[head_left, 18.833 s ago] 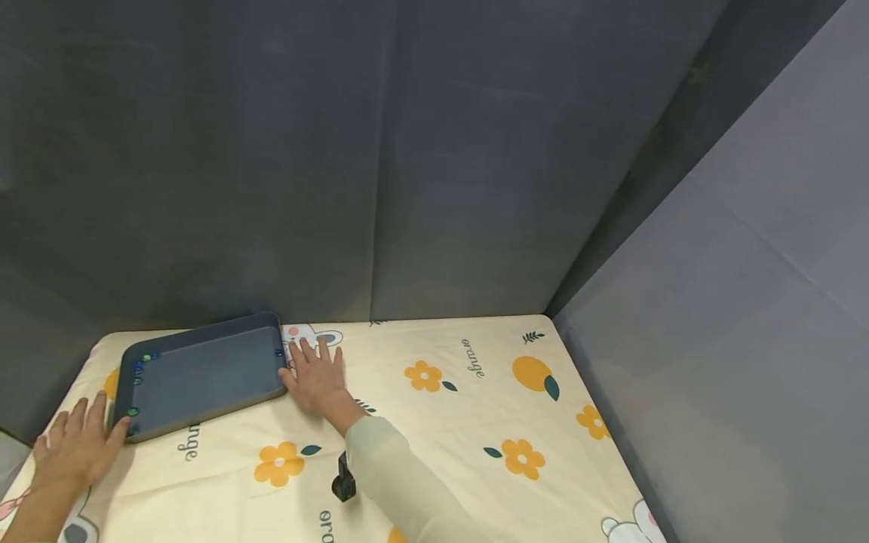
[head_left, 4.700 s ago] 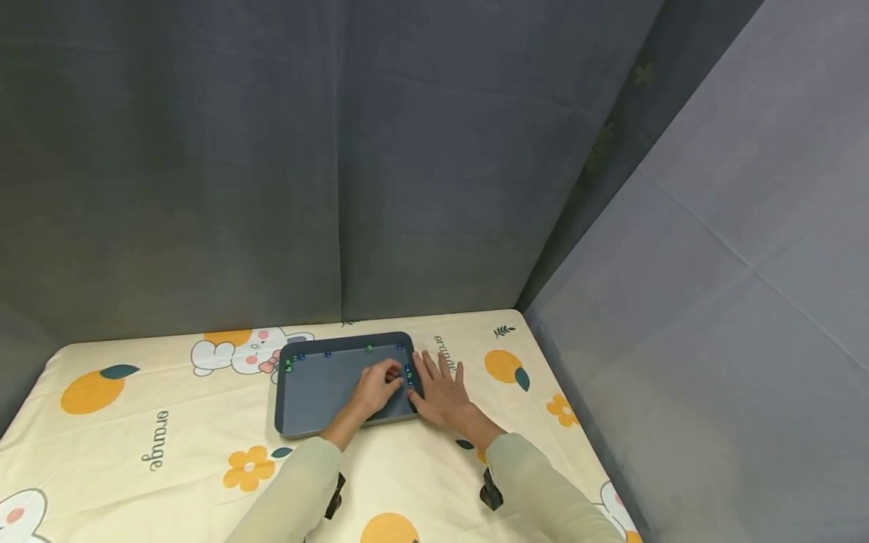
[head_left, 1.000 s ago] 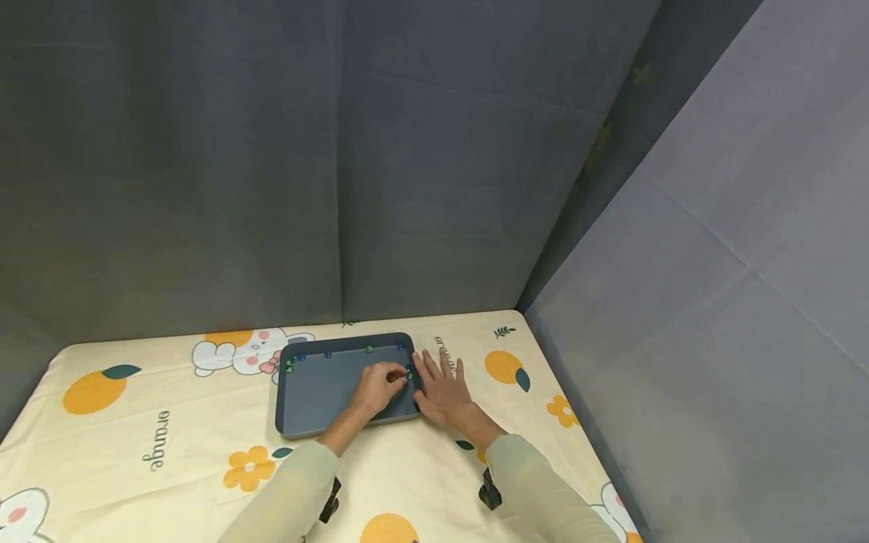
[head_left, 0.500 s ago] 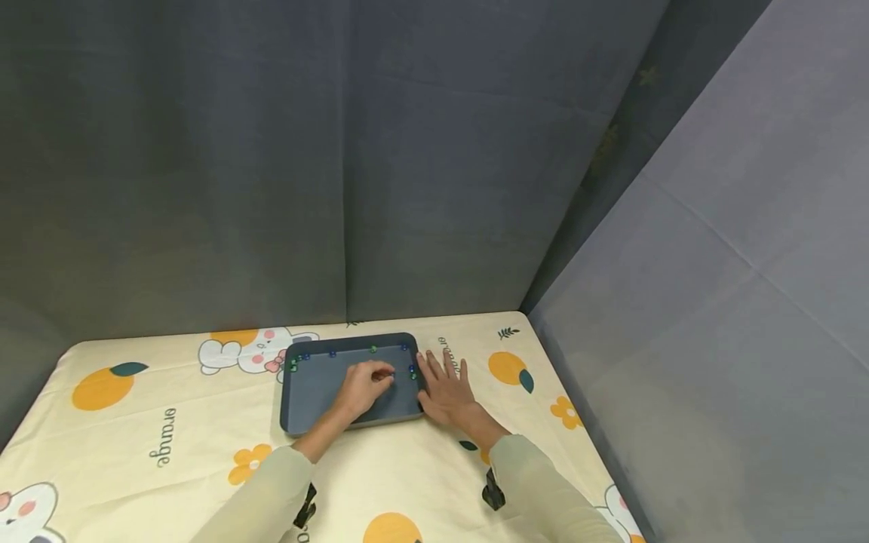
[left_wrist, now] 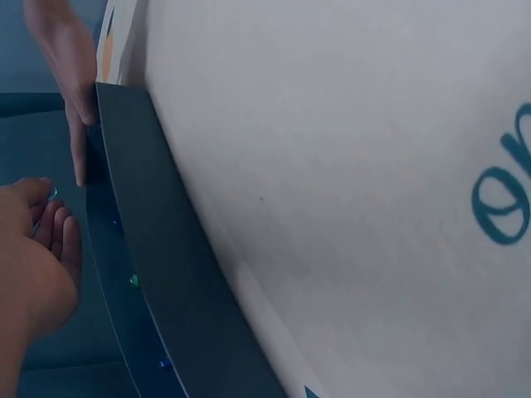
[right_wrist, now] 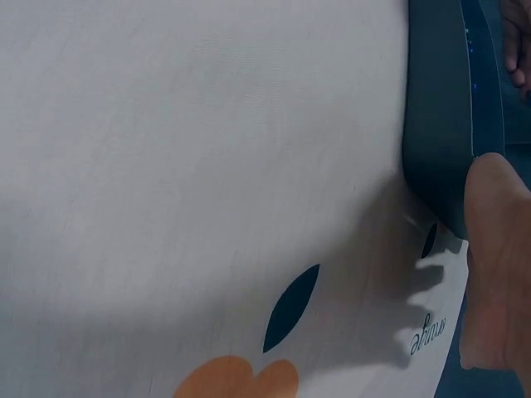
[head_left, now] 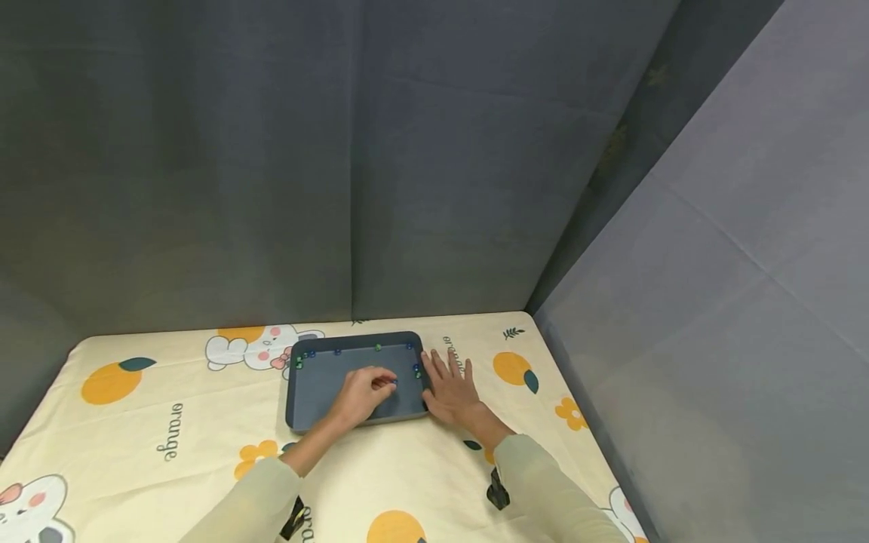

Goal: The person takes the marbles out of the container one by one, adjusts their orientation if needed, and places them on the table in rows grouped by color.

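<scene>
The left hand pinches a marble over a tray; flowered cloth lies beneath the spread right hand, grey curtain beyond.

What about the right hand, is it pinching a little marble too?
No, the right hand lies spread at the right end of the tray, while the left hand pinches a marble between thumb and finger.
</scene>
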Motion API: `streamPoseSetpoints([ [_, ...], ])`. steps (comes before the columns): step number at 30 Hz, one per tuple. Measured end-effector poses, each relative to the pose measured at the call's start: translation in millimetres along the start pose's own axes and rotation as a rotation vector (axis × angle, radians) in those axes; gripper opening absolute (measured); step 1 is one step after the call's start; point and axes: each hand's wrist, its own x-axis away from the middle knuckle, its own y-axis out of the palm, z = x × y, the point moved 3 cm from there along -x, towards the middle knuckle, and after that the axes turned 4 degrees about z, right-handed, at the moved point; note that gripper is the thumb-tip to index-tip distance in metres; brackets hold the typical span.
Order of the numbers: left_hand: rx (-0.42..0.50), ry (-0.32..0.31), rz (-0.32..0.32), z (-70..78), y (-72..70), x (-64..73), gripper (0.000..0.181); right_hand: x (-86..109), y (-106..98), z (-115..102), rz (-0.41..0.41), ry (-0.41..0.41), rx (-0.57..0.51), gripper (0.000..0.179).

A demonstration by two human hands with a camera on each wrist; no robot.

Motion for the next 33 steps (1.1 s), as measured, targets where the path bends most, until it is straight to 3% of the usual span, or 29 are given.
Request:
streamPoseSetpoints([
  [17, 0.054, 0.075, -0.036, 19.8, 13.8, 12.1, 0.012, 3.1, -5.7, -2.4, 0.022, -0.013, 0.002, 0.069],
  [33, 0.082, 0.053, -0.072, 18.2, 33.2, 23.8, 0.013, 4.5, -8.4, -4.5, 0.028, 0.003, 0.03, 0.068],
])
